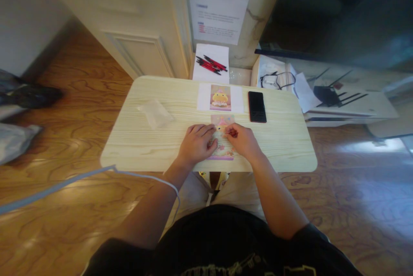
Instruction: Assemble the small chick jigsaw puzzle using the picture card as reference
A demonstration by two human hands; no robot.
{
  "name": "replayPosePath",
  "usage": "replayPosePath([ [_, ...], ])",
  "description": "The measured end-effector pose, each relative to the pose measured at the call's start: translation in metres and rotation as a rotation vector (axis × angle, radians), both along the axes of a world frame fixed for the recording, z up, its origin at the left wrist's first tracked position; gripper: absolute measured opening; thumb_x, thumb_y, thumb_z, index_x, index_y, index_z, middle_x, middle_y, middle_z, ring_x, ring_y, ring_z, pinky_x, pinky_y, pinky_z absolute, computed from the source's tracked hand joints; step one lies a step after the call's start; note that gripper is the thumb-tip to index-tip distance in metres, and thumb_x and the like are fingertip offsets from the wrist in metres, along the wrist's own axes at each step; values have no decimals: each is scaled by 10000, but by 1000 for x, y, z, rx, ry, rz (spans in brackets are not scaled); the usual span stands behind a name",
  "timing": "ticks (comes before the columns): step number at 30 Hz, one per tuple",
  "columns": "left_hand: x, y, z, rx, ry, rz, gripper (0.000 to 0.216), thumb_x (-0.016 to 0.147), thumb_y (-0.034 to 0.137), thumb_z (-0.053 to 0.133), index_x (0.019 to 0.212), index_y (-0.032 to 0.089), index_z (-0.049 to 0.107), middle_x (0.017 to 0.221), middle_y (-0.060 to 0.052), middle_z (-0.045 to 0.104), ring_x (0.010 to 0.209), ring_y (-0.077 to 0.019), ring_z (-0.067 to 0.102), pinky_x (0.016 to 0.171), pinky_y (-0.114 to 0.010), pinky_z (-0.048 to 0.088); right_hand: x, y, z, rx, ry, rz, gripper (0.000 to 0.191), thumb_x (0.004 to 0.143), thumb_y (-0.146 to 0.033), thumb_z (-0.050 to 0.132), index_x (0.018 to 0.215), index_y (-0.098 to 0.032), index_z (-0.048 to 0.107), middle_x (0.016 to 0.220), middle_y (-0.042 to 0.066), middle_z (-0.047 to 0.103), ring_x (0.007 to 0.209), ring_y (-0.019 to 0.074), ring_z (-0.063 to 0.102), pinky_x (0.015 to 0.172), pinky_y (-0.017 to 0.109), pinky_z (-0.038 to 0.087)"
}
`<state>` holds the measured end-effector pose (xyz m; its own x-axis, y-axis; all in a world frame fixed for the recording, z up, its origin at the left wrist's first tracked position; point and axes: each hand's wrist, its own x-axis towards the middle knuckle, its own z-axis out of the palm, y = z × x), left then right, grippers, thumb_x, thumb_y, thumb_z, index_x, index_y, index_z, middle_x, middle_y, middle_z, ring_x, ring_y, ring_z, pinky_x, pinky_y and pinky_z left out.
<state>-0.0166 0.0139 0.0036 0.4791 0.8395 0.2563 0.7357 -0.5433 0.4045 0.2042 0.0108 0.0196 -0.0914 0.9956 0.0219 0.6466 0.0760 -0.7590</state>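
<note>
A small colourful picture card (222, 122) lies flat on the pale wooden table (155, 151) in front of me. My left hand (196, 143) rests on its left side, fingers curled and pressing it down. My right hand (242, 140) sits on the card's right side, its thumb and forefinger pinched over a small red spot near the card's middle. What the fingertips pinch is too small to make out. A second card with a yellow figure (220, 97) lies on a white sheet just beyond.
A black phone (257, 106) lies right of the cards. A clear plastic bag (155, 113) sits at the left of the table. Red and black pens (211, 64) rest on paper behind. A white cable (64, 183) trails off to the left.
</note>
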Motion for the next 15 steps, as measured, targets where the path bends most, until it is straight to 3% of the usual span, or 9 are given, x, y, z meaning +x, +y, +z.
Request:
replayPosePath([
  [7,0,0,0,2,10,3,393,988,363,550,1333,256,703,1446,-25,676,1283,-298,592,1111,-526,432,19,1,8,75,-41,0,170,908,-166,648,1031,-231,745,1019,31,771,847,183,699,820,312,560],
  [10,0,0,0,8,18,-2,389,987,361,552,1326,251,710,1440,-25,681,1276,-299,593,1103,-528,434,27,-3,10,120,-95,42,180,943,-178,628,1051,-225,765,1065,53,754,955,205,697,887,332,555],
  [15,0,1,0,31,18,-4,385,973,332,564,1315,244,718,1426,-32,691,1268,-300,598,1086,-527,441,12,-11,6,167,-283,132,199,959,-196,656,1103,-223,791,1088,84,705,1088,247,641,1020,380,511],
])
